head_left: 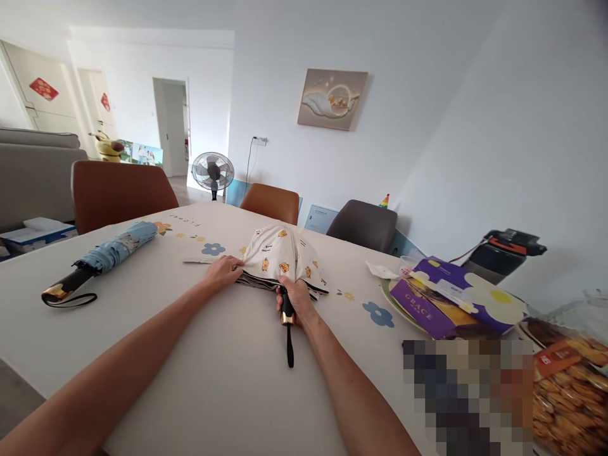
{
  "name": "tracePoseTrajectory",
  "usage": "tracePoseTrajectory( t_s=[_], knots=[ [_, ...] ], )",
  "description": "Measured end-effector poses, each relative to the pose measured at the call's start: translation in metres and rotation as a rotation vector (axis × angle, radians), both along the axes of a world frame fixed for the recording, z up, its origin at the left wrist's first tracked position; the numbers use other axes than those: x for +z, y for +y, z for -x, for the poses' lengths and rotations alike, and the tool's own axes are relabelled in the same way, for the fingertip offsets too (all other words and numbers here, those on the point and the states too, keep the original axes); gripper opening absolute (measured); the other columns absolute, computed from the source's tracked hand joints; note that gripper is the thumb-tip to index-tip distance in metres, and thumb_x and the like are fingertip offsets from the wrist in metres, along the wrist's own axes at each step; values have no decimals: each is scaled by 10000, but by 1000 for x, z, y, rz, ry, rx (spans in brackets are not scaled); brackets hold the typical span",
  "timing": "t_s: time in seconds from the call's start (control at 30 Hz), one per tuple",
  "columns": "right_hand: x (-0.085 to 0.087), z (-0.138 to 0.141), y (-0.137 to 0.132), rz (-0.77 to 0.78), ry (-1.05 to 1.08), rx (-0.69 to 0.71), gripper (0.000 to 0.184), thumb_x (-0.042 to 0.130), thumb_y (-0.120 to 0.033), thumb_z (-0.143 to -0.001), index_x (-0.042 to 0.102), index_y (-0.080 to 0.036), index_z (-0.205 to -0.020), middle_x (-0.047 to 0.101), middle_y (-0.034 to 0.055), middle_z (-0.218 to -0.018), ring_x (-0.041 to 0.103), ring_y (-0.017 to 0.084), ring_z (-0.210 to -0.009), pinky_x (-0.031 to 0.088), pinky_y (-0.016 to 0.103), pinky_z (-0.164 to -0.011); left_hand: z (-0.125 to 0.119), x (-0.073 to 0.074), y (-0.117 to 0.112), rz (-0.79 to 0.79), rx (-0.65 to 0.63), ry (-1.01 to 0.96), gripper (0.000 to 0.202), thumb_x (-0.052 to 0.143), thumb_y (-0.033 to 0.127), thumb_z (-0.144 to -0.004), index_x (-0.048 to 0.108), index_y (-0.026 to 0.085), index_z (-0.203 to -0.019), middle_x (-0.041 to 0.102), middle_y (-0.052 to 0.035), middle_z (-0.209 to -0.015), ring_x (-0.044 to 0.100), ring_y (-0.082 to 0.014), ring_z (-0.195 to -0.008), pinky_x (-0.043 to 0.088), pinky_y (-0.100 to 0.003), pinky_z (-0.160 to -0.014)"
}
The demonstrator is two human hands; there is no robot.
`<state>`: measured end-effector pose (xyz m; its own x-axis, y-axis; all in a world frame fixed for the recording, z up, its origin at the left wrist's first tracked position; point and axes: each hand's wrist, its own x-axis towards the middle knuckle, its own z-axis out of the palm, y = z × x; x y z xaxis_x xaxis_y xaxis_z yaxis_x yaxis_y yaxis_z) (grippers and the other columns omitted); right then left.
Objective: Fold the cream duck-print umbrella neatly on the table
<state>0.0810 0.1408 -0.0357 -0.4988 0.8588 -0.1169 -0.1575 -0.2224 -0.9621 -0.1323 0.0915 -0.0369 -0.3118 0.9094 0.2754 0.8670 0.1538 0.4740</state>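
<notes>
A cream umbrella [273,253] printed with small yellow cartoon figures lies loosely folded on the table, its black-edged canopy fanned out away from me. My right hand [297,297] is wrapped round its black handle, just below the canopy. A gold band and a black wrist strap show beneath that grip. At the canopy's left edge, my left hand [225,269] is closed on the fabric, its fingertips partly hidden. Farther left lies a blue folded umbrella [121,247], with a black and gold handle and a strap loop, apart from both hands.
The white table [213,386] has printed flowers. At right are a purple cake box [427,304] on a plate, a dark bottle [496,256], a bag of brown snacks [570,392] and a pixelated patch. Chairs [123,196] line the far side, with a fan [213,171] behind.
</notes>
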Motion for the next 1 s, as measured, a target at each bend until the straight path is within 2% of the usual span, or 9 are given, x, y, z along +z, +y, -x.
tracePoseTrajectory(
  t_s=[0.17,0.27,0.4,0.47,0.53,0.63,0.77,0.9,1.0],
  knots=[
    [2,-1,3,12,-73,21,311,653,-393,-689,479,-142,-632,537,5,-543,478,95,-346,428,240,-275,0,1,1,-155,-6,-79,358,367,376,-815,647,262,-1008,541,-9,-1242,456,-195,-1154,379,-298,-930],
    [6,1,5,25,-127,37,309,645,-385,-703,488,-134,-613,535,11,-526,471,94,-338,431,241,-277,-5,1,0,-183,-130,25,361,365,401,-839,621,274,-1060,524,-5,-1270,416,-178,-1200,293,-319,-1009],
    [13,2,-2,54,-187,45,280,632,-349,-723,501,-127,-614,527,7,-505,469,89,-337,432,228,-285,-17,8,-5,-74,-260,227,427,312,411,-870,671,222,-738,676,-40,-895,581,-172,-928,283,-347,-989],
    [15,-2,-15,74,-210,53,269,627,-341,-727,505,-125,-623,530,8,-510,472,91,-337,433,230,-284,-21,13,-7,-3,-212,303,510,291,434,-872,635,199,-579,658,-60,-686,608,-173,-762,316,-343,-948],
    [15,-9,-32,93,-229,75,283,617,-367,-731,513,-122,-634,549,20,-533,472,96,-327,426,239,-272,-26,18,-8,78,-120,328,523,312,458,-855,612,192,-519,641,-81,-622,613,-196,-710,373,-346,-862],
    [14,-19,-58,108,-255,126,309,617,-400,-722,506,-129,-623,548,20,-519,469,107,-315,432,261,-268,-35,25,-10,75,-17,305,474,323,416,-856,632,184,-583,663,-105,-716,618,-226,-741,405,-354,-766],
    [19,-20,-76,88,-276,89,284,622,-383,-710,482,-151,-626,551,17,-516,469,111,-310,434,266,-286,-59,37,-17,-200,-18,279,440,283,354,-891,629,188,-674,650,-95,-774,602,-211,-821,385,-342,-805],
    [22,-15,-77,56,-271,61,248,614,-372,-710,488,-165,-655,551,18,-505,477,138,-305,395,275,-288,-96,47,-25,-228,-197,172,311,353,343,-860,623,200,-800,643,-66,-874,571,-198,-888,410,-307,-748],
    [16,-17,-76,17,-201,82,200,594,-360,-738,534,-169,-733,556,10,-533,493,150,-336,390,278,-312,-125,52,-19,-130,-388,141,255,463,316,-779,602,200,-959,623,-54,-1023,534,-201,-990,394,-312,-835]
  ],
)
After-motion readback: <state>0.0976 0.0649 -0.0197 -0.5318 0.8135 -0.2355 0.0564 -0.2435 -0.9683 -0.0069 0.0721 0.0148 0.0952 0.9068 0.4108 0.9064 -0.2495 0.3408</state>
